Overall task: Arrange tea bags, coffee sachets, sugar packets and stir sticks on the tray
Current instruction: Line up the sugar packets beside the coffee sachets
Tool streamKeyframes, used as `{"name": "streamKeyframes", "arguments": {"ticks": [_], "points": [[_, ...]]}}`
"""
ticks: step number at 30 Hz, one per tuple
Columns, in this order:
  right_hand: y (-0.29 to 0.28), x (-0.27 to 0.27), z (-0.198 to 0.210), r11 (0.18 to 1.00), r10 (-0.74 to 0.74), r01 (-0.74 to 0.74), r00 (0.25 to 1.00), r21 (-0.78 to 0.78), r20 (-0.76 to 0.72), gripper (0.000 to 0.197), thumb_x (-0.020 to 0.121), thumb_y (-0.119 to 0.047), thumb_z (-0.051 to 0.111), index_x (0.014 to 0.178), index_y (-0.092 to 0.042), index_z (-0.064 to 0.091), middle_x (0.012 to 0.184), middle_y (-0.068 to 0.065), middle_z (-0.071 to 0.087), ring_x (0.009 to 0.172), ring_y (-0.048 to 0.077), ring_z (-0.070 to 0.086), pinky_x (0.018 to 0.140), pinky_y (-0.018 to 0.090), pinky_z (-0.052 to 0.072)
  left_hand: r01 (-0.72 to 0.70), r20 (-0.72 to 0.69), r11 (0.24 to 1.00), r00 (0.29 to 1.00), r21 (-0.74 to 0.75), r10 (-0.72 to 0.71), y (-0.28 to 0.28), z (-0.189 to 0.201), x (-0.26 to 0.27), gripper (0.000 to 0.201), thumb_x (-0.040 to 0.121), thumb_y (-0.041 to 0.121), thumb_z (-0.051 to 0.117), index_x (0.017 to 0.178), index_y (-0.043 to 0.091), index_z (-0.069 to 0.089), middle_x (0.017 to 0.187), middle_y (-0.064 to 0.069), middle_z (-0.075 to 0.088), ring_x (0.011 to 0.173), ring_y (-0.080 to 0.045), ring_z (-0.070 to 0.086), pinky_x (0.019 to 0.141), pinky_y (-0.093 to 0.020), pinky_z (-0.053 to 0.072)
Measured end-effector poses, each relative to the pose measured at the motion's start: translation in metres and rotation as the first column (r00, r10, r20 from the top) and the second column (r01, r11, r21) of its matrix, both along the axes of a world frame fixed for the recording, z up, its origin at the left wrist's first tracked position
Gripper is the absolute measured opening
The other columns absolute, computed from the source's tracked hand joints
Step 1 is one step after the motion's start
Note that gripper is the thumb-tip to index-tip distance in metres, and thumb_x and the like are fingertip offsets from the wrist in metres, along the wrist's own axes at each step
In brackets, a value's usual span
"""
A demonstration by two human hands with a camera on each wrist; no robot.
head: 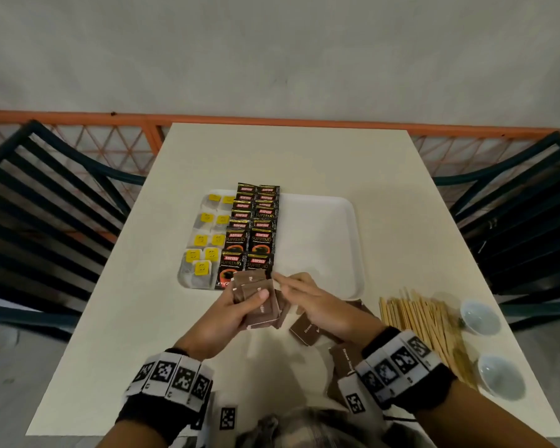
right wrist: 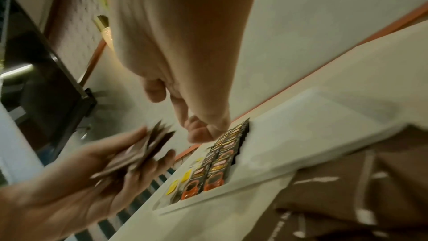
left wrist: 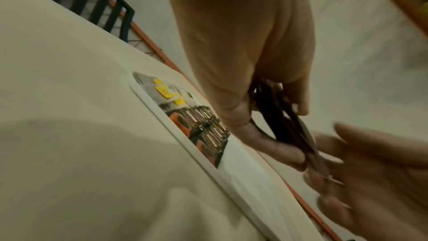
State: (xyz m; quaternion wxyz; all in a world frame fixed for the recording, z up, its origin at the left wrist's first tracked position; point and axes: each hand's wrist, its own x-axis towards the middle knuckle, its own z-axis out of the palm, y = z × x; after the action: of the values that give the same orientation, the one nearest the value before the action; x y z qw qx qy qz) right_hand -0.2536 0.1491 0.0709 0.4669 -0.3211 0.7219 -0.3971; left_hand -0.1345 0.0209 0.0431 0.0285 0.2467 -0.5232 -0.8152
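A white tray (head: 317, 240) lies mid-table. Tea bags (head: 204, 240) with yellow tags fill its left column, and black coffee sachets (head: 253, 227) run in two columns beside them; the right half is bare. Over the tray's near edge my left hand (head: 249, 300) grips a fanned stack of brown sugar packets (head: 262, 313), thumb on top. My right hand (head: 285, 282) reaches toward the stack's right edge with nothing visibly in its fingers; in the right wrist view it (right wrist: 199, 131) is apart from the stack (right wrist: 148, 147). More sugar packets (head: 307, 331) lie loose under my right wrist. Stir sticks (head: 424, 321) are piled at right.
Two small pale bowls (head: 479, 315) (head: 498, 376) sit by the table's right edge, just past the sticks. Dark slatted chairs stand on the left (head: 46, 205) and right (head: 524, 205). An orange railing runs behind the table's far edge.
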Motion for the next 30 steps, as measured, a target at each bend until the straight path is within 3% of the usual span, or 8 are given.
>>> {"name": "streamKeyframes", "arguments": {"ticks": [4,6,9,11,13,16,19,30], "points": [[0.052,-0.029,-0.007,0.986,0.152,-0.126,0.951,0.111,-0.270,0.043,0.092,-0.038,0.051,0.133,-0.032,0.040,0.114,-0.006,0.039,0.107,0.012,0.046,0.087,0.013,0.039,-0.126,0.043,0.991,0.991,0.050,0.124,-0.009,-0.009,0.016,0.023,0.088,0.005,0.050,0.110,0.007,0.059,0.096,-0.011,0.072,0.081,-0.019,0.070,0.062,-0.028,0.056],[0.077,-0.033,-0.017,0.939,0.309,-0.212,0.866,0.270,-0.392,0.065,0.081,-0.048,0.063,0.136,-0.031,0.034,0.118,-0.008,0.036,0.114,0.010,0.038,0.095,0.017,0.035,-0.201,0.082,0.978,0.977,0.058,0.196,-0.015,-0.015,0.022,0.033,0.086,0.005,0.053,0.118,0.012,0.055,0.105,-0.013,0.068,0.085,-0.022,0.067,0.057,-0.027,0.054],[0.104,-0.027,-0.037,0.805,0.558,-0.297,0.671,0.513,-0.487,0.100,0.065,-0.063,0.067,0.145,-0.031,0.015,0.139,-0.006,0.022,0.128,0.015,0.022,0.111,0.033,0.025,-0.221,0.106,0.975,0.971,0.038,0.216,-0.018,-0.019,0.024,0.028,0.087,0.003,0.051,0.111,0.014,0.058,0.093,-0.008,0.070,0.077,-0.017,0.066,0.055,-0.024,0.050],[0.114,-0.016,-0.047,0.742,0.659,-0.319,0.511,0.590,-0.552,0.104,0.065,-0.065,0.066,0.146,-0.030,0.011,0.147,-0.003,0.016,0.135,0.020,0.016,0.115,0.038,0.016,-0.200,0.124,0.979,0.973,0.031,0.195,-0.017,-0.016,0.021,0.021,0.089,0.004,0.048,0.100,0.013,0.062,0.084,-0.009,0.070,0.072,-0.018,0.065,0.061,-0.028,0.047],[0.116,-0.008,-0.054,0.733,0.677,-0.319,0.431,0.601,-0.597,0.095,0.070,-0.060,0.064,0.144,-0.029,0.015,0.149,0.001,0.016,0.137,0.023,0.016,0.115,0.041,0.016,-0.194,0.145,0.980,0.972,0.046,0.186,-0.015,-0.011,0.017,0.021,0.090,0.005,0.046,0.103,0.006,0.063,0.089,-0.015,0.070,0.073,-0.020,0.066,0.068,-0.032,0.046],[0.116,-0.002,-0.054,0.772,0.633,-0.301,0.452,0.561,-0.628,0.075,0.078,-0.049,0.062,0.139,-0.027,0.025,0.147,0.003,0.020,0.134,0.023,0.022,0.113,0.040,0.025,-0.225,0.165,0.971,0.964,0.085,0.209,-0.013,-0.007,0.015,0.040,0.086,0.010,0.055,0.123,-0.004,0.052,0.117,-0.030,0.059,0.098,-0.036,0.059,0.086,-0.044,0.046],[0.115,-0.001,-0.053,0.800,0.594,-0.297,0.519,0.522,-0.615,0.066,0.080,-0.042,0.062,0.135,-0.024,0.030,0.141,0.001,0.025,0.126,0.017,0.028,0.108,0.032,0.034,-0.219,0.148,0.965,0.969,0.141,0.199,-0.012,-0.005,0.015,0.050,0.073,0.012,0.059,0.123,0.007,0.055,0.123,-0.030,0.055,0.102,-0.040,0.053,0.097,-0.054,0.038],[0.106,-0.006,-0.050,0.792,0.604,-0.375,0.593,0.481,-0.532,0.045,0.090,-0.024,0.052,0.131,-0.018,0.033,0.132,0.001,0.039,0.116,0.015,0.035,0.098,0.024,0.034,-0.070,0.163,0.994,0.985,0.089,0.055,-0.005,-0.004,0.011,0.030,0.091,0.006,0.043,0.110,0.014,0.065,0.109,-0.021,0.067,0.096,-0.033,0.063,0.088,-0.046,0.047]]}}
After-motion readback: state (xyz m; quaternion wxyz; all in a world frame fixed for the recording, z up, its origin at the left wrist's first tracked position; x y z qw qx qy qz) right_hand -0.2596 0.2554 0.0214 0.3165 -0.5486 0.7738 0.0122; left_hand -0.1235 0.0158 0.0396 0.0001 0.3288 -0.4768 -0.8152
